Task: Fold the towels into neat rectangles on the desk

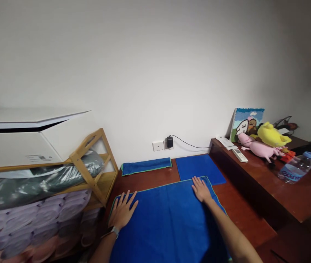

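Note:
A large blue towel [169, 223] with a green-edged hem lies spread on the reddish-brown wooden surface. My left hand [122, 212] rests flat near its far left corner, fingers spread, with a watch on the wrist. Near the far right corner, my right hand [200, 189] lies flat with fingers stretched out. Beyond the towel, a folded blue cloth [146, 166] with the same green edging lies along the wall. A flat blue sheet [199, 168] sits behind my right hand, partly overlapped by the towel's corner.
To the left, a wooden rack [95, 175] carries a white box [21, 146], a plastic-wrapped bundle and several slippers. A raised ledge on the right holds a water bottle [296, 168], plush toys [262, 146], a remote [239, 155] and a picture [247, 122]. A black plug [170, 141] trails a cable along the wall.

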A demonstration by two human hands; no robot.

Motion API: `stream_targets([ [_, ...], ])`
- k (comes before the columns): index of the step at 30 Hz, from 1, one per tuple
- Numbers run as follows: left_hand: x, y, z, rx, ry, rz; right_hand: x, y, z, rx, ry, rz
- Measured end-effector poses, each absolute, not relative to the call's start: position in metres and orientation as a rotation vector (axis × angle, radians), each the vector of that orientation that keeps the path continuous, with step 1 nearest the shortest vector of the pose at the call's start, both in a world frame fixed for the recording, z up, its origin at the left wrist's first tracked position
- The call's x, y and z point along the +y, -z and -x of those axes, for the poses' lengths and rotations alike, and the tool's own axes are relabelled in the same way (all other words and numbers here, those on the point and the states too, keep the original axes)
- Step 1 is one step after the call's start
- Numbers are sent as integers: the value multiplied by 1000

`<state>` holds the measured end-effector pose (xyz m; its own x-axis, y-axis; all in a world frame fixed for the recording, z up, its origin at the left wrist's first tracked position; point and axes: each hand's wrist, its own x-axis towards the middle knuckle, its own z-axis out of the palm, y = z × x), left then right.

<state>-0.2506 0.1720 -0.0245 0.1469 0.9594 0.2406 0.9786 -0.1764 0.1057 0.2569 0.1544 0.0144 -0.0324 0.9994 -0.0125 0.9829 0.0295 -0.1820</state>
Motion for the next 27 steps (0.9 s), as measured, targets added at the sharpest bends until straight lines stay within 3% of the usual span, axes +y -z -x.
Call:
stream_targets([
  [5,171,26,250,-1959,385,2304,161,-4,-310,-2030,-134,2239],
  [21,146,29,301,-1998,378,2338,161,-7,-310,-2066,-214,2350],
  [27,142,22,291,-2027,415,2328,159,-21,-250,-2117,-169,2235],
])
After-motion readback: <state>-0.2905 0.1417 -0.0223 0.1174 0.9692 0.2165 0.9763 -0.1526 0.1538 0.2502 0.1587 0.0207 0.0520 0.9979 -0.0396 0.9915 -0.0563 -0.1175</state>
